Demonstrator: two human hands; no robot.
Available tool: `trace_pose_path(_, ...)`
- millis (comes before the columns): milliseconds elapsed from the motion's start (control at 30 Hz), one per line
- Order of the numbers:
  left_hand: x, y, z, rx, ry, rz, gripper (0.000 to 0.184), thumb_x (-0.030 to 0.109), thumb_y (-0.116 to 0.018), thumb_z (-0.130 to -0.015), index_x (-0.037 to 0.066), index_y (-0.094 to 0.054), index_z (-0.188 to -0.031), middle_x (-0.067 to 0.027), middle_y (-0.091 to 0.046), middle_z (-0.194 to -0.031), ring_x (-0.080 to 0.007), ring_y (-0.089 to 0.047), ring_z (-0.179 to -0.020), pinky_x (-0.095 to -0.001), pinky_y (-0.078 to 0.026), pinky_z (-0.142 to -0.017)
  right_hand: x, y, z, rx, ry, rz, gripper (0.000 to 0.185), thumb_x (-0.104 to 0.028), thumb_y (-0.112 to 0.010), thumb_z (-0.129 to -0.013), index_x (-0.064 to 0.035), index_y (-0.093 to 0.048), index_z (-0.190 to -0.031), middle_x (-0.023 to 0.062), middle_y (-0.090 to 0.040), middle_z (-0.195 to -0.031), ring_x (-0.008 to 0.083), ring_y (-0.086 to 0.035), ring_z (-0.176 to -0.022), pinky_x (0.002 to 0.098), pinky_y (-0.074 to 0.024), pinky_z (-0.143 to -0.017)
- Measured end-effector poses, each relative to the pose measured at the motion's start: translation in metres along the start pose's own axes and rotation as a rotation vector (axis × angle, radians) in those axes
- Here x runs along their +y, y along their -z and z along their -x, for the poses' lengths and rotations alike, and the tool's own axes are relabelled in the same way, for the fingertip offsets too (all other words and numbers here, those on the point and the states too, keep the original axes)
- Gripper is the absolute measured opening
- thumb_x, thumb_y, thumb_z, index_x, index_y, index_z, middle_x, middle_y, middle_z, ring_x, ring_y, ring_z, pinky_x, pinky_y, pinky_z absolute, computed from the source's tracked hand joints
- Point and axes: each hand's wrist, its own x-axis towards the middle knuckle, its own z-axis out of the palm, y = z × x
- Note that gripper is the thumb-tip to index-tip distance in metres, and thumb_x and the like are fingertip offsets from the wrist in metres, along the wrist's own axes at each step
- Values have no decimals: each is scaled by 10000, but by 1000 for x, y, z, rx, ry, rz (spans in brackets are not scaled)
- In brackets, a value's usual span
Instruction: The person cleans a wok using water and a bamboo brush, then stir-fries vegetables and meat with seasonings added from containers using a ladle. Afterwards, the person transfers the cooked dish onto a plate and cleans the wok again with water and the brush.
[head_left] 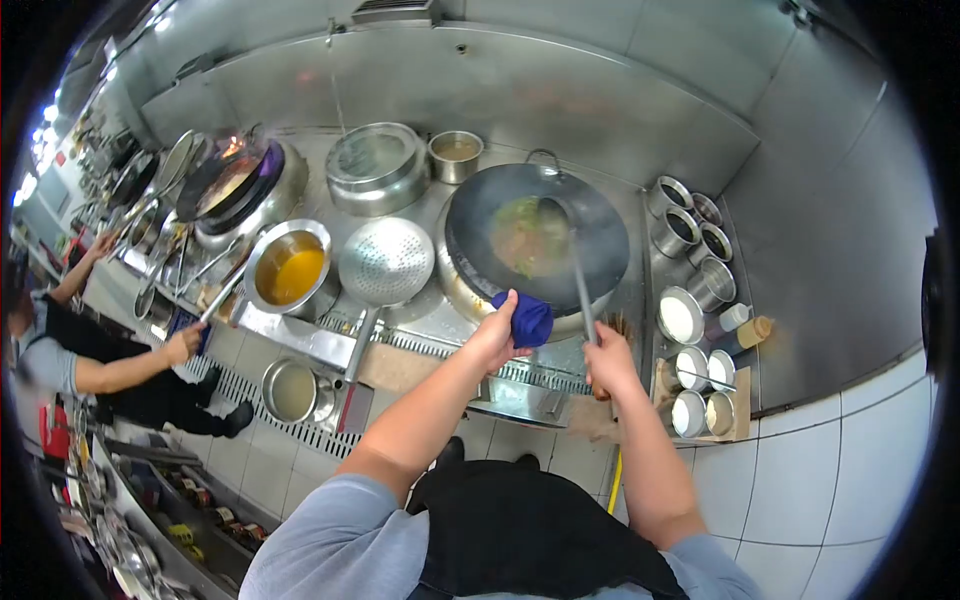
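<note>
My left hand (500, 335) grips a folded blue cloth (533, 320) against the near edge of a large dark wok (600, 235). Green and brown food (528, 235) steams in the middle of the wok. In my right hand (611, 362) is the handle of a long metal ladle (581, 275), its wooden end showing below my fingers. The ladle's dark bowl rests in the food. Beside the wok, on its left, a perforated strainer (387, 262) lies with its handle toward me.
Left of the strainer stands a pot of orange liquid (290, 275). A co-worker (120, 360) tends another wok (225, 185) at the far left. Metal containers (675, 230), white bowls (681, 318) and bottles (752, 333) line the right side. A pot (290, 390) sits low in front.
</note>
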Motion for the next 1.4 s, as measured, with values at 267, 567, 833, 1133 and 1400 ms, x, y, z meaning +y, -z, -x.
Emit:
trace_pose_path(267, 14, -17, -9, 183, 51, 88, 388, 506, -543, -908, 155, -586, -1066, -13, -666, -952, -160, -636, -853, -359, -510, -687, 52, 54, 71, 309, 94, 631, 551, -171, -586, -820, -89, -466, -1352, 202, -654, -884, 378, -629, -843, 448, -504, -758)
trace_pose_path(567, -4, -5, -86, 347, 121, 111, 119, 208, -562, -870, 117, -582, -946, -55, -627, -816, -190, -612, -700, -332, -515, -594, -24, 104, 131, -40, 86, 551, 558, -116, -621, -813, -114, -486, -1355, 130, -568, -674, 214, -539, -601, 320, -452, -629)
trace_pose_path(833, 1, -51, 0, 296, 31, 353, 133, 216, -505, -881, 105, -576, -861, -50, -612, -746, -202, -608, -658, -331, -497, -553, -44, 112, 98, -154, 265, 745, 536, -156, -593, -826, -111, -485, -1349, 215, -649, -890, 329, -635, -785, 397, -490, -723)
trace_pose_path(1133, -50, 4, 12, 446, 34, 8, 130, 63, -517, -815, 74, -533, -944, -64, -586, -753, -203, -583, -636, -344, -498, -560, -27, 59, 65, 185, 349, 998, 524, -159, -541, -852, -92, -446, -1363, 186, -628, -871, 371, -620, -775, 465, -495, -758)
trace_pose_path(1400, 19, -8, -34, 267, 44, 37, 170, 292, -613, -819, 137, -573, -875, -26, -594, -764, -174, -596, -708, -311, -474, -587, -40, 108, 114, -11, 363, 691, 517, -169, -582, -831, -128, -490, -1338, 227, -635, -799, 400, -619, -750, 463, -488, -693)
